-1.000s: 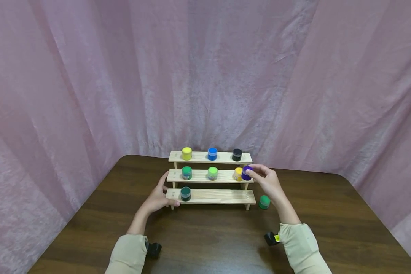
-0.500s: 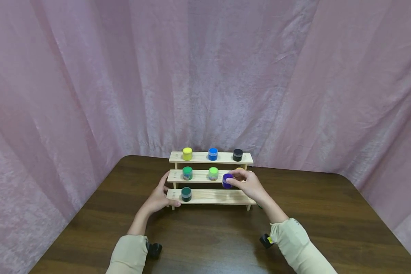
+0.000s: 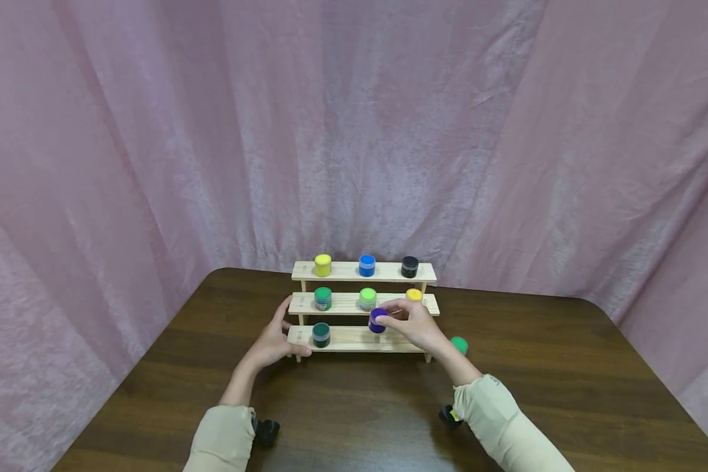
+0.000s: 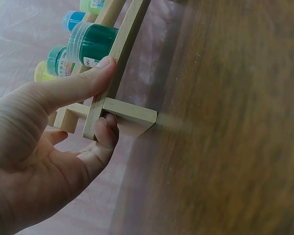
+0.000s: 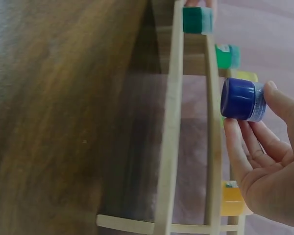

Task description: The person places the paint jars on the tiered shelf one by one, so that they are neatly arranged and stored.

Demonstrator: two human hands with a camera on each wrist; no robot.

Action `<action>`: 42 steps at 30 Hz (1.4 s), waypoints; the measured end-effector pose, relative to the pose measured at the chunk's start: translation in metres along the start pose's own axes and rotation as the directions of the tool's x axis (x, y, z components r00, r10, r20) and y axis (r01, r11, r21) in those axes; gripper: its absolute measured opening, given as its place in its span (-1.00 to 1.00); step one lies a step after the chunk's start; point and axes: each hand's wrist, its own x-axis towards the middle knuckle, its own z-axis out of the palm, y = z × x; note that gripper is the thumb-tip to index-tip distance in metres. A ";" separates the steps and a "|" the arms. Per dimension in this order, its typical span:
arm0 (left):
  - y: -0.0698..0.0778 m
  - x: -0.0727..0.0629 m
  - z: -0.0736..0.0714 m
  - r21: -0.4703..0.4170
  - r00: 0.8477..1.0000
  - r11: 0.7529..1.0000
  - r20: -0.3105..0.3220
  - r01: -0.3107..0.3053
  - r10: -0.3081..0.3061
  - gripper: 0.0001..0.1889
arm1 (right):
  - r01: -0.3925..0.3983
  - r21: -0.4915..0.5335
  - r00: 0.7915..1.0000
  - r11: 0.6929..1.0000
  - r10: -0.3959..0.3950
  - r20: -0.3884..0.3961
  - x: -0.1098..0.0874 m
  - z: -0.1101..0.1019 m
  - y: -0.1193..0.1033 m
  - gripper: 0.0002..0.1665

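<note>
My right hand (image 3: pixel 417 326) pinches a purple paint jar (image 3: pixel 378 320) between thumb and fingers. In the right wrist view that jar (image 5: pixel 243 99) hangs above the lowest step, apart from the wood. My left hand (image 3: pixel 273 341) grips the left end of the bottom step of a three-step wooden rack (image 3: pixel 354 339); the left wrist view has the thumb on top and fingers curled underneath. Close to that thumb stands a dark green jar (image 4: pixel 95 43). The middle step carries a green jar (image 3: pixel 322 299), a light green jar (image 3: pixel 368 299) and a yellow-orange jar (image 3: pixel 413 295).
On the top step are a yellow jar (image 3: pixel 322 265), a blue jar (image 3: pixel 367 265) and a black jar (image 3: pixel 410 266). Another green jar (image 3: pixel 459 345) sits on the brown table (image 3: pixel 342 406), right of the rack, partly behind my right forearm. A pink curtain (image 3: pixel 354 131) hangs behind.
My right hand has carried the purple jar leftward and down, from beside the yellow-orange jar to over the bottom step's middle. My left hand keeps its hold on the rack.
</note>
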 end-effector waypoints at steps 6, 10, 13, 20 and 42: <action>0.001 -0.001 -0.001 0.008 1.000 1.000 0.001 0.001 -0.001 0.31 | 0.022 -0.047 0.999 0.999 -0.020 0.042 0.000 0.009 0.006 -0.61; 0.001 -0.001 0.000 0.015 1.000 1.000 -0.006 0.002 -0.002 0.31 | 0.033 -0.056 0.998 0.998 -0.030 0.057 -0.001 0.012 0.009 -0.61; 0.001 0.000 0.001 0.019 1.000 1.000 -0.012 0.005 -0.004 0.31 | 0.031 -0.056 0.997 0.998 -0.027 0.065 -0.002 0.013 0.010 -0.61; 0.000 0.000 0.002 0.014 1.000 1.000 -0.015 -0.003 0.004 0.31 | 0.025 -0.056 0.996 0.998 -0.020 0.084 -0.005 0.017 0.013 -0.61; 0.003 -0.003 0.001 -0.011 1.000 1.000 0.001 -0.026 0.026 0.32 | -0.021 0.013 0.987 1.000 0.023 -0.162 -0.013 0.011 0.015 -0.71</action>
